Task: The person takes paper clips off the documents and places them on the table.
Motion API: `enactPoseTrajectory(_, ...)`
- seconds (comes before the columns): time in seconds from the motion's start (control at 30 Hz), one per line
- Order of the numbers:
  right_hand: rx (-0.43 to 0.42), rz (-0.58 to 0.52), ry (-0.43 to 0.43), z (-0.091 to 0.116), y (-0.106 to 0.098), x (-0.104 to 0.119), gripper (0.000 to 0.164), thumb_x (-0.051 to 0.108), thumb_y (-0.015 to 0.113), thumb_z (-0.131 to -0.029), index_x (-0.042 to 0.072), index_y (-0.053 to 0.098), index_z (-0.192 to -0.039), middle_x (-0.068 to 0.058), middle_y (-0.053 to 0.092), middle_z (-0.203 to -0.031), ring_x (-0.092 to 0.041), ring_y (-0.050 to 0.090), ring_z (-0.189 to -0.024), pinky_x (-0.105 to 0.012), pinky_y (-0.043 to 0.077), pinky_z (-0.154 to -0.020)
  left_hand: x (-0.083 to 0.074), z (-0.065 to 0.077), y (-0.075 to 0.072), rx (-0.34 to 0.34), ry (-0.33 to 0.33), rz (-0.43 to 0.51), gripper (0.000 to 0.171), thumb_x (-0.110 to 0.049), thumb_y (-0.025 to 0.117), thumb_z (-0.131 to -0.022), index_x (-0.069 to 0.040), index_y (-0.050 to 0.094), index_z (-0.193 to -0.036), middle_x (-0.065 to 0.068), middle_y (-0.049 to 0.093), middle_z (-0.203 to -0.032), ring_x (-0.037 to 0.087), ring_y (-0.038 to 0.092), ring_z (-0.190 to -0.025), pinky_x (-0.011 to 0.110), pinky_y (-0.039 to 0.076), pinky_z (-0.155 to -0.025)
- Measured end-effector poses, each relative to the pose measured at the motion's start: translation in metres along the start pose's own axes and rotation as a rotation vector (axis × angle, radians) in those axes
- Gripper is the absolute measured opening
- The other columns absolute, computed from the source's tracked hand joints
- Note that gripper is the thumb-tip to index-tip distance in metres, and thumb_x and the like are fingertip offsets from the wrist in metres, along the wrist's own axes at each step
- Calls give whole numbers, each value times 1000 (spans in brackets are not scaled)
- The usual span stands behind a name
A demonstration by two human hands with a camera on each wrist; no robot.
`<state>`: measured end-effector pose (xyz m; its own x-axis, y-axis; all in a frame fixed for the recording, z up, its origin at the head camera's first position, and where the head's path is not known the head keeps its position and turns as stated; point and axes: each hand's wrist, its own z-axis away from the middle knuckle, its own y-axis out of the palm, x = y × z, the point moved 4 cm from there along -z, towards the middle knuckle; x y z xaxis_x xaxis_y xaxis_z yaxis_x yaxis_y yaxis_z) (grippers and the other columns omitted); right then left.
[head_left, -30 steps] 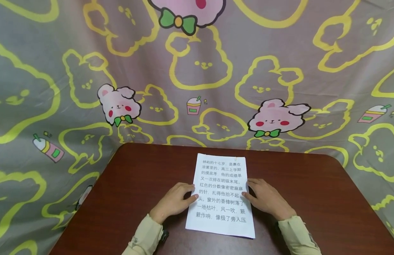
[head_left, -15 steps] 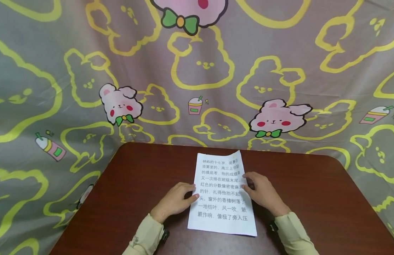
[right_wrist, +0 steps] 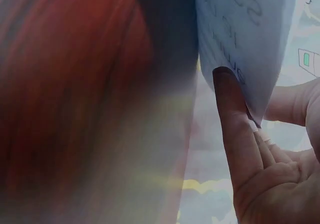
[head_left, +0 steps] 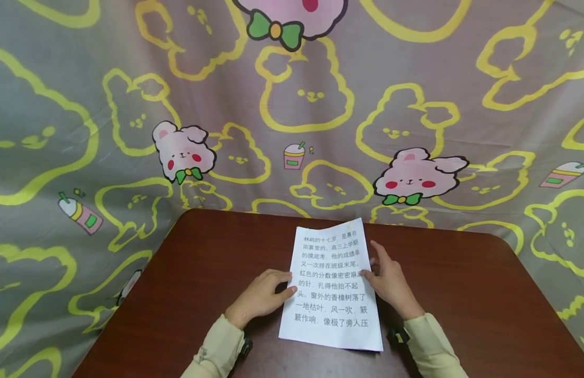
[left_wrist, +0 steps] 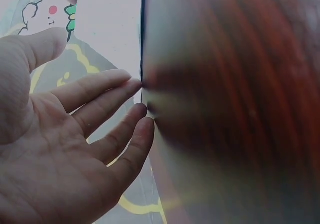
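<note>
A stack of white paper sheets (head_left: 327,294) printed with large Chinese text lies on the dark wooden table, its top right corner raised. My left hand (head_left: 259,296) rests at the left edge with its thumb by the paper; in the left wrist view its fingers (left_wrist: 100,104) are extended and touch the tabletop beside that edge. My right hand (head_left: 391,281) pinches the right edge, thumb in front and fingers behind. In the right wrist view the lifted paper (right_wrist: 245,39) stands between thumb and fingers, with one finger (right_wrist: 232,119) along its underside.
The reddish-brown table (head_left: 466,304) extends to both sides of the paper. Behind it hangs a grey curtain (head_left: 254,68) with yellow bear outlines and pink bunny faces. A small yellowish clip-like mark (head_left: 350,224) shows at the paper's top right.
The right side of the paper has risen from lying flat, its top corner lifting. My right hand's fingers have slid behind that edge. The left hand has stayed in place.
</note>
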<state>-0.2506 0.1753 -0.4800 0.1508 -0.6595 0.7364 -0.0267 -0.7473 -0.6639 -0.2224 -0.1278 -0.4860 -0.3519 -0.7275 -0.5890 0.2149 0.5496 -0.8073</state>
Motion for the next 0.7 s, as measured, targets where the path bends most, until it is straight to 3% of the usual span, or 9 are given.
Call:
enactPoseTrajectory(0.17, 18, -44, 17, -1, -3, -1, 38, -2, 73, -91, -6, 63, -127, -19, 75, -102, -26, 74, -86, -29, 58, -69, 1, -1, 0, 6, 0, 9, 49, -32, 63, -104, 4, 64, -137, 16, 68, -140, 33, 59, -136, 53, 46, -115)
enactPoseTrajectory(0.27, 28, -81, 20, -2, -6, -1, 23, -2, 74, -91, -3, 68, -113, -19, 75, -101, -23, 73, -83, -27, 57, -68, 1, -1, -1, 7, 3, 9, 49, -32, 63, -104, 3, 64, -138, 16, 68, -141, 33, 59, -136, 53, 46, -115)
enactPoseTrajectory(0.37, 37, -114, 27, -1, -9, -2, 20, -1, 74, -91, -2, 68, -110, -19, 75, -100, -22, 73, -83, -25, 56, -67, 0, -1, -2, 6, -4, 21, 48, -30, 63, -104, 3, 63, -139, 17, 66, -142, 35, 58, -137, 54, 45, -116)
enactPoseTrajectory(0.7, 83, -266, 74, 1, -21, 1, 23, 0, 71, -95, -4, 64, -116, -22, 75, -106, -19, 72, -81, -24, 58, -70, 1, 5, -4, 4, -125, 20, 62, -40, 63, -103, 1, 55, -148, 19, 56, -154, 39, 48, -146, 58, 39, -120)
